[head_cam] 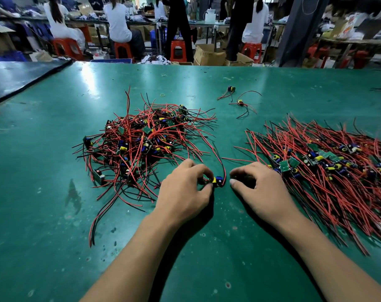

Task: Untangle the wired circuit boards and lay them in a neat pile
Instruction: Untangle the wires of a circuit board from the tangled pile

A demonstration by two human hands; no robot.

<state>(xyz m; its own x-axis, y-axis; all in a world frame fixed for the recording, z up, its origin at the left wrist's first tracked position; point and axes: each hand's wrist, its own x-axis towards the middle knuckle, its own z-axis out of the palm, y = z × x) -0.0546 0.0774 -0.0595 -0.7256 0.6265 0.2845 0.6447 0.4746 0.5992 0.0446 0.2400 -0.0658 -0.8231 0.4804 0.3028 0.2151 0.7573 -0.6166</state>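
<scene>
Board (217, 181) pinched in left hand (183, 188); right hand (261, 188) curled beside it, grip unclear; one tangled pile (139, 144) and one neat pile (329, 171) flank it.

Tangled red-wired board heap (141, 144) left, combed pile (329, 171) right, single board (217, 181) between

Both bare forearms reach forward, palms down, the left hand (185, 188) pinching a board (218, 180) between thumb and curled fingers, the right hand (260, 188) just beside it, fingers curled (any grasp hidden beneath).
</scene>
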